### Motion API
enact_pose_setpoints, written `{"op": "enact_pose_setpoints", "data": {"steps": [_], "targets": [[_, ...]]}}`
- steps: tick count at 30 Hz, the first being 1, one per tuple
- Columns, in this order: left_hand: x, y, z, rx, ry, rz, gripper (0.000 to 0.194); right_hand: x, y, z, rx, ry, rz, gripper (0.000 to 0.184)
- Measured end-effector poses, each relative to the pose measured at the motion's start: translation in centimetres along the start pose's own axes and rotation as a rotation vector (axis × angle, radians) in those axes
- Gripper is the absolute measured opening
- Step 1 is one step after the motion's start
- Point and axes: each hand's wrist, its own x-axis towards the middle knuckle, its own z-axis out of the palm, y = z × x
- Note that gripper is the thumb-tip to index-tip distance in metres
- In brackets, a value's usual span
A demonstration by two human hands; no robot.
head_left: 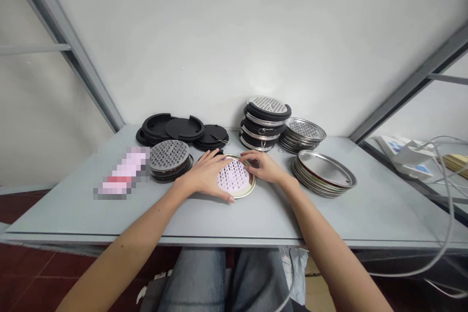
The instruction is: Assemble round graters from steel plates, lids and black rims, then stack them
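Note:
On the table in front of me lies a shallow round metal tray [251,188] with a gold-toned rim. Inside it sits a perforated grater disc [234,176], which looks pale pink. My left hand [206,175] spreads across the left side of both, fingers at the far edge and thumb at the near edge. At the upper right, my right hand [265,165] has its fingers curled and its thumb down at the edge of the disc and rim. Its fingertips partly cover that edge. A dark piece behind my left fingers is mostly hidden.
Left stands a stack of grater discs [170,155], with black round holders [185,128] behind. Farther back rise assembled graters [266,122] and more metal grater discs [305,129]. Plain round trays [325,170] are stacked right. White cables [448,204] hang beyond the table's right edge.

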Motion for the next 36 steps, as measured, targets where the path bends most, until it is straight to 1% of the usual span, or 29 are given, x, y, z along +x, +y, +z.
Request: {"op": "enact_pose_setpoints", "data": {"steps": [4,10,20,30,36], "targets": [[0.03,0.10,0.05,0.012,-0.007,-0.008,0.113,0.00,0.10,-0.06,-0.001,-0.012,0.012,0.028],[-0.06,-0.39,0.54,0.042,0.018,0.014,0.110,-0.11,0.05,-0.29,-0.010,-0.008,0.033,0.025],[-0.11,-0.79,0.83,-0.015,0.038,0.035,0.105,-0.12,-0.38,-0.60,0.022,-0.054,0.040,0.021],[-0.18,-0.48,0.53,-0.012,0.022,0.024,0.104,-0.08,-0.45,-0.47,0.014,-0.046,0.044,0.013],[-0.12,-0.70,0.78,-0.009,0.030,0.022,0.104,-0.04,0.09,-0.33,-0.038,-0.007,0.056,0.012]]}}
